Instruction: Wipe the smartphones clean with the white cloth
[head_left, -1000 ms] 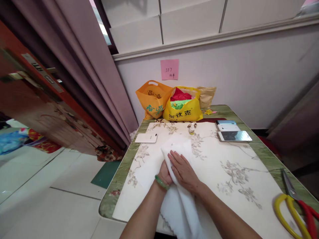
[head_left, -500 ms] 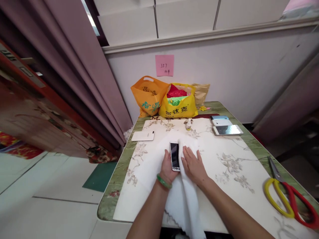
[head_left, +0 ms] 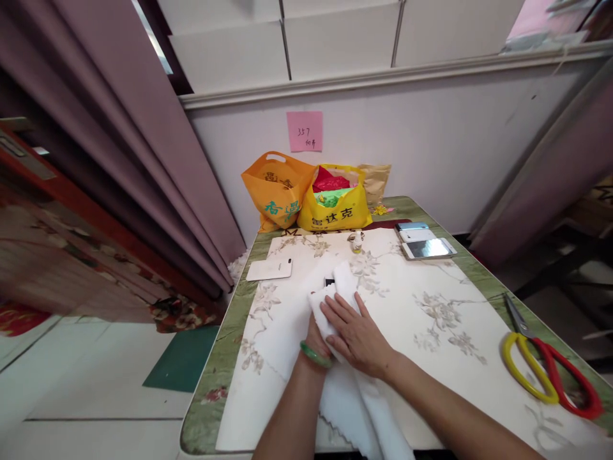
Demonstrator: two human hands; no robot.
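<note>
A smartphone (head_left: 329, 282) lies under a fold of white cloth (head_left: 348, 281), with only a small dark part of its top end showing. My left hand (head_left: 316, 332), with a green bangle on the wrist, is closed around the phone from the left and below; the cloth hides most of its fingers. Stretched flat over the cloth on top of the phone is my right hand (head_left: 357, 332), its thumb and fingers slightly apart. The rest of the cloth spreads beneath both hands and hangs past the near table edge.
A white phone (head_left: 271, 269) lies at left. Several phones (head_left: 430, 248) sit at the right back, near a small bottle (head_left: 357, 241). Scissors (head_left: 531, 345) with yellow and red handles lie far right. An orange bag (head_left: 280, 191) and yellow bag (head_left: 335, 204) stand against the wall.
The cloth has been brought left over the phone, covering the screen that was visible. My right hand has moved left onto it. The whole view has shifted slightly.
</note>
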